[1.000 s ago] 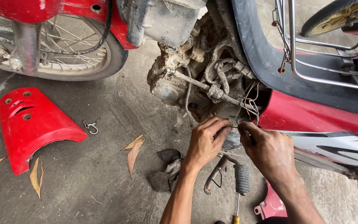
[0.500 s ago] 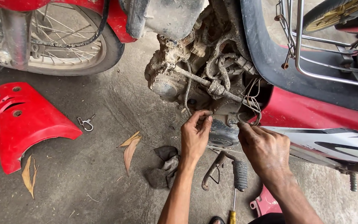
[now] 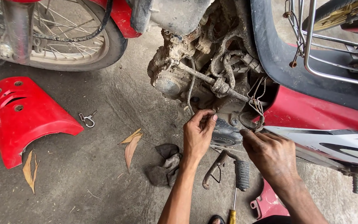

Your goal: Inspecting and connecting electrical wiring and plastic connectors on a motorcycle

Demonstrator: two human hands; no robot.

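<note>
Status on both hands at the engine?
Left hand pinching at the muddy engine case, fingers closed on something too small to tell. Right hand on the case's lower edge. Loose wires dangle above; kick lever below.

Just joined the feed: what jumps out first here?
Two bare hands, left hand and right hand, work at the mud-caked engine of a red motorbike, centre frame. A loose red panel lies on the concrete at left, near the spoked wheel. A dark rag and a screwdriver lie below the hands.
</note>
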